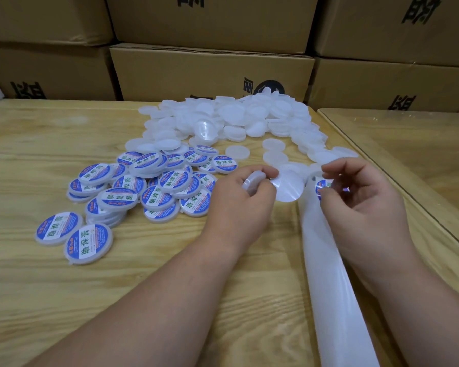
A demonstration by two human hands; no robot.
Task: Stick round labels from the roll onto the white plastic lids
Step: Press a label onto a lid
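Now our right hand (361, 197) pinches a round label (321, 188) at the liner strip (329, 274) | left hand (244, 200) grips a plain lid (253, 181) | labelled lids (143, 189) left | unlabelled lids (236, 117) behind | wooden table (64, 287)

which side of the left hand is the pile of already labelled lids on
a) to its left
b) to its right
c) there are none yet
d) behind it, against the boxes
a: the labelled lids with blue and white stickers lie heaped left of the left hand, which holds a plain lid; the unlabelled lids sit farther back.
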